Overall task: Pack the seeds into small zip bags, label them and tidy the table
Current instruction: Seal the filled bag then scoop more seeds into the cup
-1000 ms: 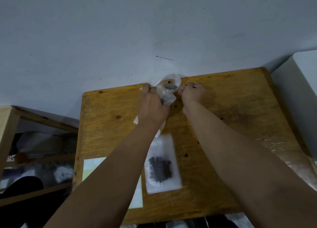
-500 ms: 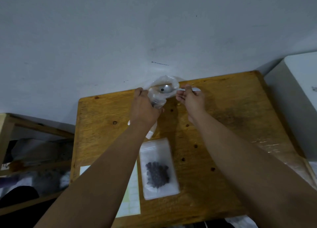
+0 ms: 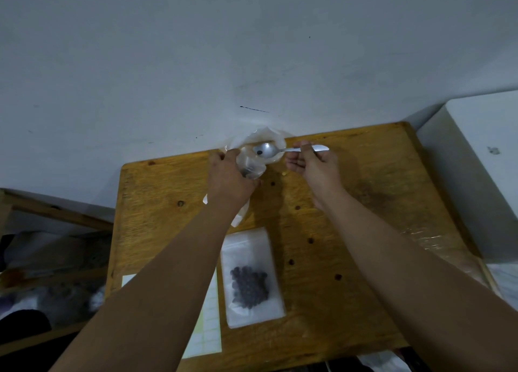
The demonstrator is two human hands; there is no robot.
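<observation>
A pale grey wall [image 3: 252, 49] is filling the upper half of the head view, and a worn wooden tabletop [image 3: 364, 203] is standing against it, with a white cabinet [image 3: 476, 153] sitting just beside its right edge.

At the far edge of the tabletop the left hand [image 3: 229, 181] is gripping a clear plastic bag [image 3: 249, 165], its fingers curling round the bag's body while the open mouth is facing up. The right hand [image 3: 314, 167] is pinching the handle of a metal spoon [image 3: 266, 149], holding the bowl level over the bag's mouth. One dark seed [image 3: 259, 153] is lying in the spoon's bowl, and more dark seeds are showing through the bag near the left fingers.

Nearer the person, between the two forearms and well apart from both hands, a small zip bag [image 3: 252, 248] of dark seeds is lying flat. A sheet of labels [image 3: 207, 329] is lying just left of it, partly hidden under the left forearm.
</observation>
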